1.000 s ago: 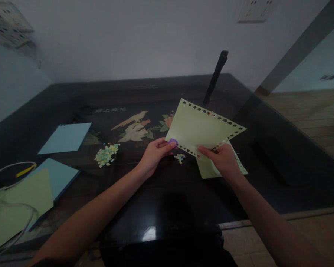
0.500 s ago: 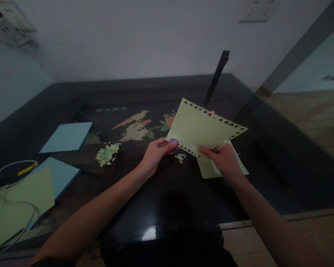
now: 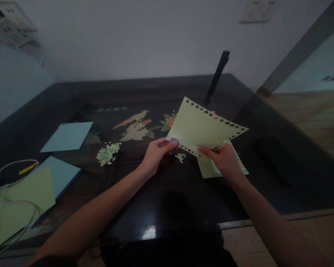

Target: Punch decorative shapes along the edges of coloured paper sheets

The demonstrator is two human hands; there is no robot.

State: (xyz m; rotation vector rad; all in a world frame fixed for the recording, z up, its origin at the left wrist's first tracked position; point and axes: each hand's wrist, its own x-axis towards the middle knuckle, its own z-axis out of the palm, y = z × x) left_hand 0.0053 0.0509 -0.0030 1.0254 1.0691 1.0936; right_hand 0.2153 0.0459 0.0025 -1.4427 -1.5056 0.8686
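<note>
Pale blue paper sheet [image 3: 67,137], flat on the dark glossy table [image 3: 167,193]. Heap of small paper punchings [image 3: 108,153] beside it. Left hand [image 3: 155,155], fingers pinched on small purple punch [image 3: 174,141] at the corner of pale green border-punched sheet [image 3: 203,128], held tilted above the table. Right hand [image 3: 224,160], gripping that sheet's near edge.

A short line of pale characters on the dark table [image 3: 72,92] is too blurred to read.
</note>
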